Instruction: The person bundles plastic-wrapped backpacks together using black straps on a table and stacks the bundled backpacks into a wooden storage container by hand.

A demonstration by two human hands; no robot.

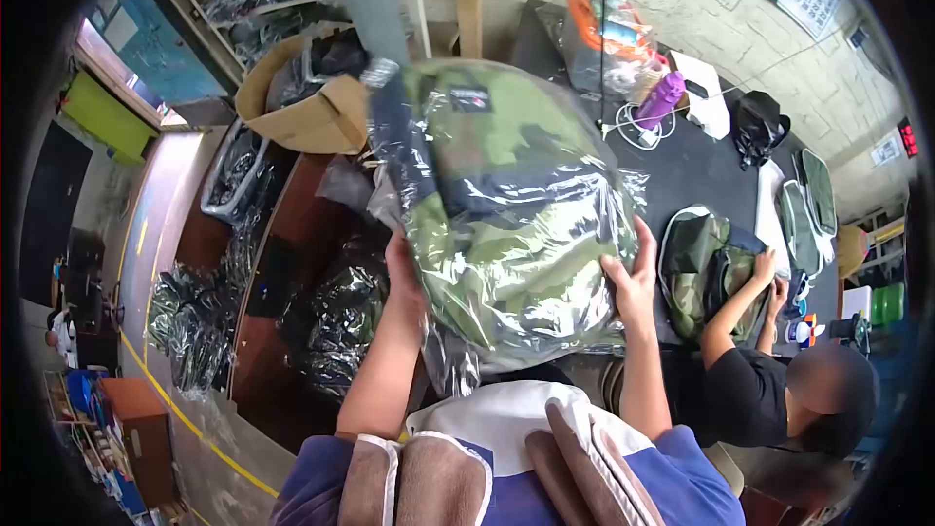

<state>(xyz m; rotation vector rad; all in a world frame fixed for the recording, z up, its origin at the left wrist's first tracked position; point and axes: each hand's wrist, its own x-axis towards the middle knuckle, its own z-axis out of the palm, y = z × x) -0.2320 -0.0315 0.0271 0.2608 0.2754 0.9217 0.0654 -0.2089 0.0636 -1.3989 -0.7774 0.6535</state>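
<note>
A green camouflage backpack (pixel 516 195) in a clear, shiny plastic bag (pixel 458 365) is held up before my chest. My left hand (pixel 401 268) grips its left side, with most of the fingers hidden behind the plastic. On the opposite side, my right hand (pixel 635 278) grips the lower edge, thumb in front and fingers along the outer side. Dark navy fabric runs across the backpack's middle and along its upper left. A small dark label (pixel 469 98) sits near its top. Loose plastic hangs below it, close to my left forearm.
A co-worker (pixel 750 390) at right handles another camouflage backpack (pixel 706 268) on the black table (pixel 672 175). A purple bottle (pixel 662 99) and white cable stand at the back. Left are a cardboard box (pixel 312 117) and plastic-wrapped bags (pixel 195 326).
</note>
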